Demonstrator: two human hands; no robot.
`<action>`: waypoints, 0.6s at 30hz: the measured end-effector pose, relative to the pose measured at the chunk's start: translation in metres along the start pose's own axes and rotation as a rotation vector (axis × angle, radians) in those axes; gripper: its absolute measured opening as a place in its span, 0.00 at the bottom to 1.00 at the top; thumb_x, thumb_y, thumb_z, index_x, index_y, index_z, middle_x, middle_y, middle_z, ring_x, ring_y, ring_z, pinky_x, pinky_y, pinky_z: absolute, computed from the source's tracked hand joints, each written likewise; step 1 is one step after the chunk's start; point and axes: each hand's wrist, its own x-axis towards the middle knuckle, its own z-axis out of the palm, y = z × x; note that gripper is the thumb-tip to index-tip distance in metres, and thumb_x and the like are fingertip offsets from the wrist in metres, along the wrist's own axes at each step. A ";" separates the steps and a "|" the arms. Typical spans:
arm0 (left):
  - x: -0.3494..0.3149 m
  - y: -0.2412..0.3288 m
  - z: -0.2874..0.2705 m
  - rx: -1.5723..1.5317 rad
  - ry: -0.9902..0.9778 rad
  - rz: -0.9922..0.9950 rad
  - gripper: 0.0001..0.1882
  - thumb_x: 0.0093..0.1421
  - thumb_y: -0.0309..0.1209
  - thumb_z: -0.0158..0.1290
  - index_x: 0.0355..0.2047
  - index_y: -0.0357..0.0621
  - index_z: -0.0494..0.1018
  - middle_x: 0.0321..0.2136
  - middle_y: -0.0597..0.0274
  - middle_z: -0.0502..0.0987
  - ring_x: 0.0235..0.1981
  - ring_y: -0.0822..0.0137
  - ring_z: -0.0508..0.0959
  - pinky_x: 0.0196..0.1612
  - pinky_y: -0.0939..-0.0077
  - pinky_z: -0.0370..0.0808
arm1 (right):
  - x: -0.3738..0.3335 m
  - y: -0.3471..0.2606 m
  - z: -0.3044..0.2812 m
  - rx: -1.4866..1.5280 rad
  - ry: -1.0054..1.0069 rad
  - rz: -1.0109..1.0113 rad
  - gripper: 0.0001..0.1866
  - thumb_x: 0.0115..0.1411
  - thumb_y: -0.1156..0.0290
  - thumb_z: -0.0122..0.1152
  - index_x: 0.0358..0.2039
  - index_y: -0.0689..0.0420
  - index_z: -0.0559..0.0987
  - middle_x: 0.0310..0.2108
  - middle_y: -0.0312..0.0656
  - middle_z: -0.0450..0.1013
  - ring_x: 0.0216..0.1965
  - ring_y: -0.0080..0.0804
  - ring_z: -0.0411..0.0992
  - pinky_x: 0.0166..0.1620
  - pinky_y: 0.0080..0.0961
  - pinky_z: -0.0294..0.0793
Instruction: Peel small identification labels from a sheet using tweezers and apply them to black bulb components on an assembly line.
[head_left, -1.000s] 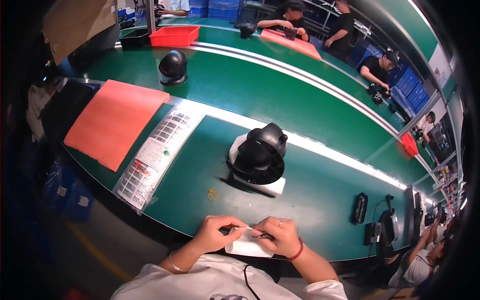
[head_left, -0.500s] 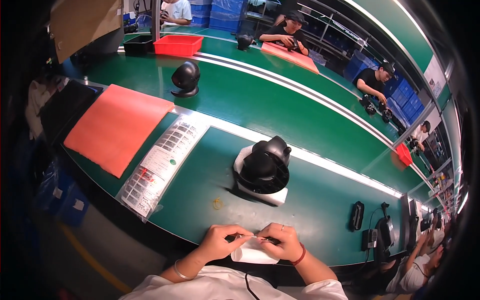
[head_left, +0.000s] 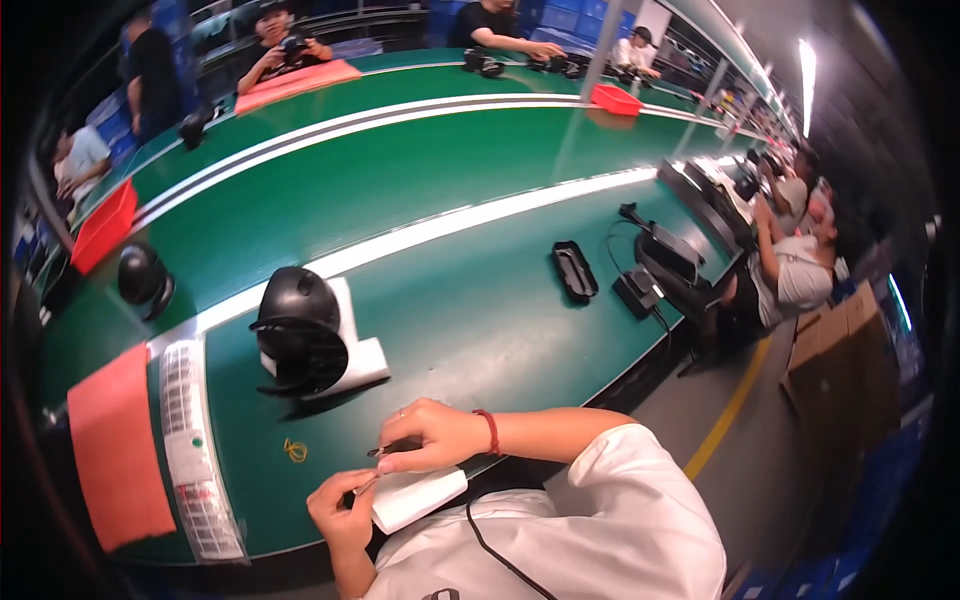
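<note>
At the near edge of the green bench, my left hand [head_left: 342, 512] and my right hand [head_left: 432, 437] meet, fingertips pinched close together. A slim black piece [head_left: 402, 446] shows in my right hand's closed fingers; its exact kind is unclear. My left fingers are closed around something small and dark, mostly hidden. Just under the hands lies a white block-like piece [head_left: 425, 498]. Beyond them, a glossy black rounded housing [head_left: 300, 305] sits against a white support [head_left: 362, 366]. A thin yellow loop [head_left: 294, 451] lies on the bench left of my hands.
At left are an orange foam sheet [head_left: 120, 455] and a plastic-covered label sheet [head_left: 196, 455]. Another black housing [head_left: 143, 276] stands farther back near a red bin [head_left: 104, 228]. Rightward lie a black open case [head_left: 574, 272] and a corded adapter [head_left: 637, 292]. Co-workers sit across and at right.
The view has swung to the right, so the bench items appear farther left. My hands stay pinched together, with my right forearm now coming in from the right side.
</note>
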 end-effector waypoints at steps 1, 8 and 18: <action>-0.002 -0.001 0.000 -0.038 0.005 -0.002 0.08 0.47 0.11 0.58 0.27 0.33 0.76 0.27 0.52 0.81 0.30 0.65 0.81 0.36 0.78 0.75 | -0.001 -0.004 -0.001 0.014 0.016 -0.005 0.11 0.57 0.65 0.64 0.28 0.62 0.79 0.21 0.41 0.73 0.18 0.29 0.68 0.23 0.23 0.65; 0.000 0.001 -0.001 -0.065 0.116 0.061 0.08 0.49 0.10 0.55 0.30 0.33 0.76 0.29 0.52 0.80 0.31 0.68 0.79 0.37 0.80 0.74 | -0.004 0.004 -0.014 -0.163 0.535 -0.041 0.14 0.61 0.73 0.55 0.19 0.61 0.66 0.21 0.42 0.65 0.21 0.33 0.63 0.26 0.29 0.60; 0.003 -0.005 -0.018 -0.053 0.295 0.017 0.07 0.55 0.14 0.54 0.33 0.34 0.76 0.31 0.54 0.79 0.33 0.68 0.78 0.40 0.78 0.73 | -0.039 0.007 -0.033 -0.184 0.611 0.134 0.13 0.57 0.67 0.64 0.23 0.59 0.71 0.21 0.40 0.65 0.20 0.33 0.65 0.26 0.26 0.65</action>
